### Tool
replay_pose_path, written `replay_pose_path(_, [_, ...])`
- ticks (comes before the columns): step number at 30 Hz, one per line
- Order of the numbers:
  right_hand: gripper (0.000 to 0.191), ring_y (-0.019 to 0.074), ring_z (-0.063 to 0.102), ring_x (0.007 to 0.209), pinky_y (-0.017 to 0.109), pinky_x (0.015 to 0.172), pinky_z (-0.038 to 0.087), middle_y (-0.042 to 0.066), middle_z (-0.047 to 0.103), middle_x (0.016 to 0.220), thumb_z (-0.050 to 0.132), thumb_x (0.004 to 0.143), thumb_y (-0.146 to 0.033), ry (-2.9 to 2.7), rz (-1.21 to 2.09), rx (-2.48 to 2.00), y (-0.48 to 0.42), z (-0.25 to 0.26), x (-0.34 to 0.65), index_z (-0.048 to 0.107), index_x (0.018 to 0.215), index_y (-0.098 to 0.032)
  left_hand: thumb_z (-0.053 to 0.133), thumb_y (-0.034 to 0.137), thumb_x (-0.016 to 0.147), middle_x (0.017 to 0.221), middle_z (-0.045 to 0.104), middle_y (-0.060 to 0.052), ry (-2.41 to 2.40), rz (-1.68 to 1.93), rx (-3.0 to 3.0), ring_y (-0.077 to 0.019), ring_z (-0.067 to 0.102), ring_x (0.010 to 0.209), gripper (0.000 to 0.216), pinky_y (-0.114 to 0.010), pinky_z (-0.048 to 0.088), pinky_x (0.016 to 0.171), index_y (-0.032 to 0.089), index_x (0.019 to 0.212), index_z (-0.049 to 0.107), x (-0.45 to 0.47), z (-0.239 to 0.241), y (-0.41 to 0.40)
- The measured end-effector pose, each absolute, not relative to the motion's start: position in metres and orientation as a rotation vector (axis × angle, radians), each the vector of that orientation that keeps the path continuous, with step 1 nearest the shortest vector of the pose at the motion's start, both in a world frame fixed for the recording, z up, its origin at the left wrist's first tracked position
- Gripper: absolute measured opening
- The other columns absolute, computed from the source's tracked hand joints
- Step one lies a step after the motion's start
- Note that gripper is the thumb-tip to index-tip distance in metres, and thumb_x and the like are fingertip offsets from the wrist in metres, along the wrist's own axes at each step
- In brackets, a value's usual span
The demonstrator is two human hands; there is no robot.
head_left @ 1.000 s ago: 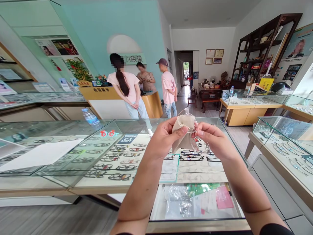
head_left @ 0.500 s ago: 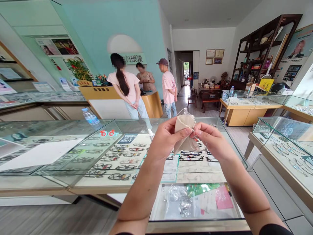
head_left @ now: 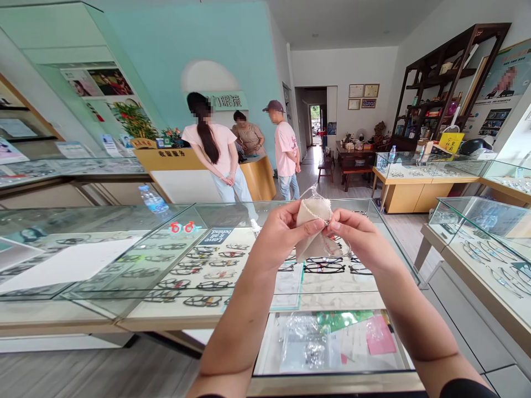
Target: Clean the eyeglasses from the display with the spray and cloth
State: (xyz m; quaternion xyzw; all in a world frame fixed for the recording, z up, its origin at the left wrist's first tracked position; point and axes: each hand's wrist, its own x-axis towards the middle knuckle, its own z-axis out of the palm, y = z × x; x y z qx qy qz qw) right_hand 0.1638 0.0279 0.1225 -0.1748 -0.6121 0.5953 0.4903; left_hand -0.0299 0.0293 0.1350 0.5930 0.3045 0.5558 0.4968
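A pair of thin-framed clear eyeglasses [head_left: 337, 247] is held up over the glass display case [head_left: 199, 205]. My left hand [head_left: 286, 232] is closed on a beige cleaning cloth [head_left: 312, 211] with a zigzag edge, which is folded around one part of the glasses. The lower end of the cloth hangs beneath my fingers. My right hand [head_left: 352, 229] pinches the glasses near the middle, its fingertips touching the cloth. One lens shows below the hands, while the other seems hidden in the cloth. Thin temple arms stick up above it.
Rows of eyeglass frames [head_left: 213, 285] lie inside the case under the glass. An open drawer [head_left: 265, 354] with plastic bags and papers is below my hands. A water bottle [head_left: 152, 200] stands to the left. Several people are around the counter [head_left: 182, 177] beyond.
Both hands keep nearly the same place and hold, with only a slight shift of the cloth and glasses. The person behind the counter has bent the head down.
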Motion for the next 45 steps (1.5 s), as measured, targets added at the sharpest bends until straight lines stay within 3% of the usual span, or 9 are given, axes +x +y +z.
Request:
replay_pose_path(7, [0.044,0.0153,0.056,0.082,0.029,0.077,0.046,0.000,0.065,0.085,0.090,0.085,-0.060,-1.506,1.441,-0.461,0.028,0.121,0.165,0.071,0.085,-0.021,0.108,0.033,0.055,0.082,0.083,-0.005,0.740,1.387,1.430,-0.0186,0.075,0.070,0.047,-0.028,0.065,0.066,0.017,0.092,0.085,-0.026,0.135,0.028])
replay_pose_path(20, [0.042,0.0146,0.052,0.076,0.029,0.071,0.045,-0.001,0.059,0.083,0.082,0.094,-0.060,-1.621,1.468,-0.419,0.022,0.123,0.165,0.065,0.088,-0.021,0.109,0.039,0.053,0.068,0.078,-0.002,0.731,1.487,1.388,-0.0147,0.068,0.057,0.044,-0.024,0.058,0.054,0.016,0.077,0.081,-0.017,0.139,0.022])
replay_pose_path(25, [0.044,0.0153,0.051,0.077,0.030,0.071,0.045,-0.001,0.058,0.082,0.080,0.095,-0.061,-1.644,1.468,-0.417,0.020,0.123,0.163,0.061,0.086,-0.023,0.107,0.049,0.055,0.062,0.074,-0.001,0.744,1.577,1.361,-0.0124,0.064,0.051,0.048,-0.023,0.054,0.049,0.016,0.070,0.076,-0.014,0.138,0.020])
replay_pose_path(36, [0.048,0.0142,0.044,0.077,0.031,0.071,0.038,-0.003,0.050,0.083,0.080,0.094,-0.063,-1.664,1.473,-0.409,0.017,0.119,0.156,0.056,0.084,-0.023,0.092,0.072,0.074,0.063,0.075,-0.005,0.805,1.749,1.346,-0.0152,0.066,0.051,0.059,-0.025,0.052,0.048,0.017,0.072,0.073,-0.009,0.128,0.022])
replay_pose_path(45, [0.050,0.0149,0.050,0.080,0.030,0.075,0.043,-0.002,0.056,0.084,0.083,0.090,-0.065,-1.644,1.447,-0.426,0.019,0.124,0.159,0.059,0.081,-0.022,0.082,0.071,0.087,0.057,0.069,-0.002,0.801,1.736,1.362,-0.0140,0.060,0.045,0.058,-0.026,0.047,0.044,0.019,0.065,0.068,-0.011,0.124,0.026])
